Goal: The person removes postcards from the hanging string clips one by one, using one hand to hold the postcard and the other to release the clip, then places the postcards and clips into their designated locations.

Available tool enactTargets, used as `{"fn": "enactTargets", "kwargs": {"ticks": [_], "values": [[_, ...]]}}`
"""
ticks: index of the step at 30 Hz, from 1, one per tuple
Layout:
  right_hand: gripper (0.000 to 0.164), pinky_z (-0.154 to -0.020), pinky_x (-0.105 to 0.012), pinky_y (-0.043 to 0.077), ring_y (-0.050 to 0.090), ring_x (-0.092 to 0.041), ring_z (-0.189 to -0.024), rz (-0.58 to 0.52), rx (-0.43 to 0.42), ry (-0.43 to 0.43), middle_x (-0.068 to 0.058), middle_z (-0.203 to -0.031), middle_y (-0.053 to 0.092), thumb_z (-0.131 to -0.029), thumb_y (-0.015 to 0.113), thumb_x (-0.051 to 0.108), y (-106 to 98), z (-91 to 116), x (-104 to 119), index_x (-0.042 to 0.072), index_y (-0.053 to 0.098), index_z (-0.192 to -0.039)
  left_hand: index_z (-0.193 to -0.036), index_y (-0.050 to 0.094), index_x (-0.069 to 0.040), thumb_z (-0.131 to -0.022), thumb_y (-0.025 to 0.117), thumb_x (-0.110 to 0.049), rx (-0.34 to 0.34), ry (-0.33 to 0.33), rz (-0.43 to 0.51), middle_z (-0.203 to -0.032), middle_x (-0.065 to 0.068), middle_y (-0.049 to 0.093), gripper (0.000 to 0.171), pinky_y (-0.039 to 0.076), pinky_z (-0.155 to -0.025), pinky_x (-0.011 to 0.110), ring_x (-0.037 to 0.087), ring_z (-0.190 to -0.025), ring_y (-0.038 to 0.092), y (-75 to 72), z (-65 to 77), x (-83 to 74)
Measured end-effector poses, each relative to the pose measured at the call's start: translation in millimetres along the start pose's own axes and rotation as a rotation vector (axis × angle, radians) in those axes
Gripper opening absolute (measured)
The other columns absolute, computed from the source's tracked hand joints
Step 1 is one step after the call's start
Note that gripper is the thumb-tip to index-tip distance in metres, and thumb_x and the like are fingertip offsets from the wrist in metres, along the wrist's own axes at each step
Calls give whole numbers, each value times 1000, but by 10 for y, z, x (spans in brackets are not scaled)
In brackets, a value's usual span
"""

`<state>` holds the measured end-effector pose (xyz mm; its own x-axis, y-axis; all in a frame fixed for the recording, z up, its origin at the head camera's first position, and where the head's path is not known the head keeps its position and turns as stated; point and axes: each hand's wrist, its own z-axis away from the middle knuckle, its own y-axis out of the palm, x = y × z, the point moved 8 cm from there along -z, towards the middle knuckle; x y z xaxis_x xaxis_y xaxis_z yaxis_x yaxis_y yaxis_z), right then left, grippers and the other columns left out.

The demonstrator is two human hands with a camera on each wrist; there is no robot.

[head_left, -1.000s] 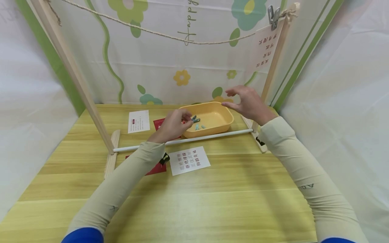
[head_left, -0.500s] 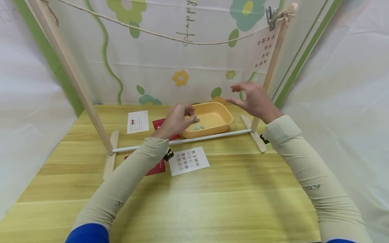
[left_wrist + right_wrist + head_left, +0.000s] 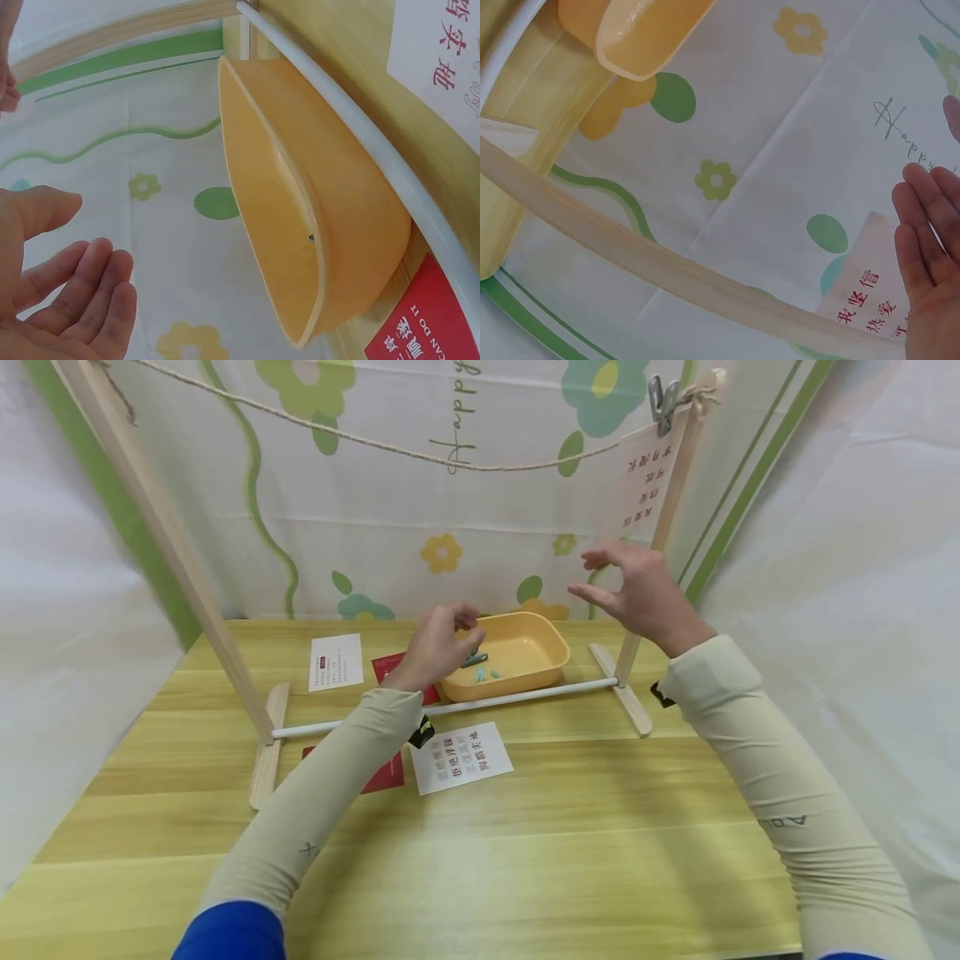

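Note:
My left hand (image 3: 438, 647) hovers over the left end of a yellow plastic basin (image 3: 528, 672), thumb and fingers apart with nothing between them. Inside the basin lie a dark green clothespin (image 3: 475, 660) and smaller light-green pegs (image 3: 481, 674), partly behind the hand. To the basin's right and higher up, my right hand (image 3: 648, 593) is raised, loosely bent and holding nothing. Above it, a grey metal clip (image 3: 663, 406) fastens a white card (image 3: 643, 481) with red writing to a twine rope (image 3: 450, 464). Both wrist views show bare palms, the left (image 3: 67, 300) and the right (image 3: 937, 255).
Wooden posts (image 3: 168, 539) hold up the rope, and a white rod (image 3: 517, 697) joins them low down in front of the basin. White cards (image 3: 461, 758) and red cards (image 3: 388, 772) lie on the wooden table (image 3: 525, 852). Behind hangs a flowered cloth (image 3: 360, 518).
My right hand has risen and shifted right, away from the basin. My left hand has lifted slightly and drawn left, its fingers spreading apart. The hanging card stays clipped.

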<state>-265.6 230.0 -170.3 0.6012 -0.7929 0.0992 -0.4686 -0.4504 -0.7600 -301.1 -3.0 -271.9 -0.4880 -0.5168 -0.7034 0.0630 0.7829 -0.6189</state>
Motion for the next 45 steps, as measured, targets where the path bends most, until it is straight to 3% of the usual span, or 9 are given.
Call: {"fn": "enactTargets", "kwargs": {"ticks": [12, 19, 23, 26, 29, 33, 38, 41, 45], "values": [[37, -91, -49, 56, 73, -35, -101, 9, -82, 27, -21, -108, 77, -90, 86, 13, -292, -61, 23, -5, 72, -118, -126, 69, 2, -100, 72, -14, -81, 1, 15, -120, 18, 74, 31, 54, -106, 43, 32, -114, 68, 21, -137, -2], [39, -90, -46, 55, 72, -34, -98, 35, -186, 61, -23, -107, 77, -90, 86, 17, -542, -130, 58, -5, 73, -120, -127, 69, 3, -101, 70, -14, -109, 13, -6, -121, 19, 74, 31, 55, -104, 42, 33, -116, 69, 8, -200, -91], [39, -91, -36, 54, 72, -34, -96, 47, -253, 81, -23, -105, 77, -91, 85, 20, -683, -152, 64, -5, 73, -120, -126, 69, 3, -100, 71, -12, -128, 41, -64, -122, 19, 74, 30, 56, -104, 40, 31, -116, 69, 6, -234, -164], [40, -90, -23, 46, 72, -34, -95, 56, -282, 98, -23, -104, 77, -92, 85, 22, -771, -167, 59, -5, 73, -119, -126, 69, 3, -100, 72, -13, -128, 52, -82, -122, 19, 74, 30, 56, -105, 40, 30, -115, 69, 20, -259, -201], [39, -88, -18, 42, 72, -34, -95, 75, -316, 119, -22, -104, 78, -92, 85, 23, -870, -192, 50, -3, 74, -120, -128, 69, 2, -101, 72, -14, -115, 51, -82, -124, 18, 74, 32, 55, -106, 39, 30, -117, 69, 41, -287, -235], [37, -90, -20, 43, 71, -34, -95, 106, -350, 142, -20, -103, 78, -92, 84, 24, -988, -243, 30, 1, 76, -120, -129, 68, 2, -101, 72, -15, -94, 42, -98, -127, 17, 72, 33, 55, -107, 38, 29, -119, 68, 65, -322, -280], [36, -97, -33, 47, 69, -33, -97, 148, -364, 155, -21, -105, 78, -94, 83, 22, -1118, -326, 15, 1, 76, -121, -127, 70, 1, -100, 71, -13, -99, 60, -108, -125, 17, 73, 30, 54, -106, 38, 29, -118, 68, 75, -399, -373], [35, -103, -38, 47, 63, -17, -95, 165, -367, 172, -21, -105, 77, -94, 82, 21, -1192, -383, 11, 2, 75, -123, -125, 70, 1, -100, 71, -12, -111, 73, -95, -122, 16, 74, 29, 54, -104, 38, 29, -116, 68, 84, -449, -445], [33, -109, -37, 43, 42, 10, -94, 175, -375, 198, -21, -107, 77, -95, 80, 21, -1266, -448, 2, 2, 76, -122, -125, 70, 0, -100, 72, -14, -109, 70, -105, -122, 15, 74, 29, 54, -103, 37, 27, -115, 67, 111, -505, -522]]}}
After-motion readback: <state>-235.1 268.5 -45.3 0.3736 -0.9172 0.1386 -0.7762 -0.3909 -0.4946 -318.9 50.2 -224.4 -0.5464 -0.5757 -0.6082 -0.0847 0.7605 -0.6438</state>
